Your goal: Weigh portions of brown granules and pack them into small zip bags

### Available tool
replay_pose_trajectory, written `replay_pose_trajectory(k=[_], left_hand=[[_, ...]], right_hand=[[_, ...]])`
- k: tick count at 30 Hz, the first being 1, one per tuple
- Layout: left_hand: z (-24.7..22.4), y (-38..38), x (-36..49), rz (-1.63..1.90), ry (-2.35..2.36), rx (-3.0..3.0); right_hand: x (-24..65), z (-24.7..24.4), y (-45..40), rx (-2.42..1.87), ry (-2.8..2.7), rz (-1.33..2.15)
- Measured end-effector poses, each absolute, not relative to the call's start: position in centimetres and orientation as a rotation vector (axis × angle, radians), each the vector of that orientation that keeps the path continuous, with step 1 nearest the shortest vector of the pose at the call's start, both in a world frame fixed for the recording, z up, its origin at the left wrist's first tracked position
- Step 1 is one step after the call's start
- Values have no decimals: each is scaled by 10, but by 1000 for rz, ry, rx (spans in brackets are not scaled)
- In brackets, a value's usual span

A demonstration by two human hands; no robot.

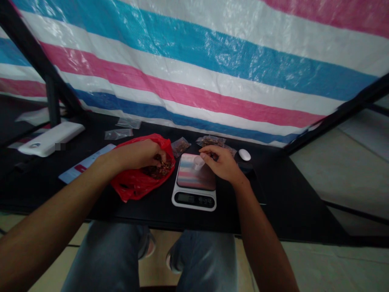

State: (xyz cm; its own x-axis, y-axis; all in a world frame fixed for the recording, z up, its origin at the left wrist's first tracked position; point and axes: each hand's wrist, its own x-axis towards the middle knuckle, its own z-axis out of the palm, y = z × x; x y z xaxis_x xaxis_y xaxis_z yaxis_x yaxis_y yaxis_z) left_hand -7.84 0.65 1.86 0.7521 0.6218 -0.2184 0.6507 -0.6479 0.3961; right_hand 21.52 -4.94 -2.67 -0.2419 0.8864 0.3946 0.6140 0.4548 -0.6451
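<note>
My left hand (152, 155) reaches into a red plastic bag (135, 188) with its fingers curled down into small dried brown pieces (161, 170). What kind they are is too small to make out. On the mirrored plate of a white digital kitchen scale (179, 198) stands a small translucent cup (198, 163). My right hand (219, 160) comes over the plate's far right side, thumb and forefinger closed at the cup's rim. The scale's display is not readable.
Small filled clear bags (180, 146) lie behind the scale, and flat clear bags (119, 134) farther left. A white mouse (244, 154) is at the right, a white oblong device (51, 140) at the left. A striped sheet (194, 77) hangs behind the black table (282, 194).
</note>
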Motion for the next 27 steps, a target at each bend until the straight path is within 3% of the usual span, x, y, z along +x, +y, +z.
replay_pose_trajectory(k=[16,27], left_hand=[[38,4,-11,315,644,2518],[34,9,23,181,585,2748]], right_hand=[[221,-29,-46,-1268,-1903,472],[223,-25,-46,-1266,-1883,488]])
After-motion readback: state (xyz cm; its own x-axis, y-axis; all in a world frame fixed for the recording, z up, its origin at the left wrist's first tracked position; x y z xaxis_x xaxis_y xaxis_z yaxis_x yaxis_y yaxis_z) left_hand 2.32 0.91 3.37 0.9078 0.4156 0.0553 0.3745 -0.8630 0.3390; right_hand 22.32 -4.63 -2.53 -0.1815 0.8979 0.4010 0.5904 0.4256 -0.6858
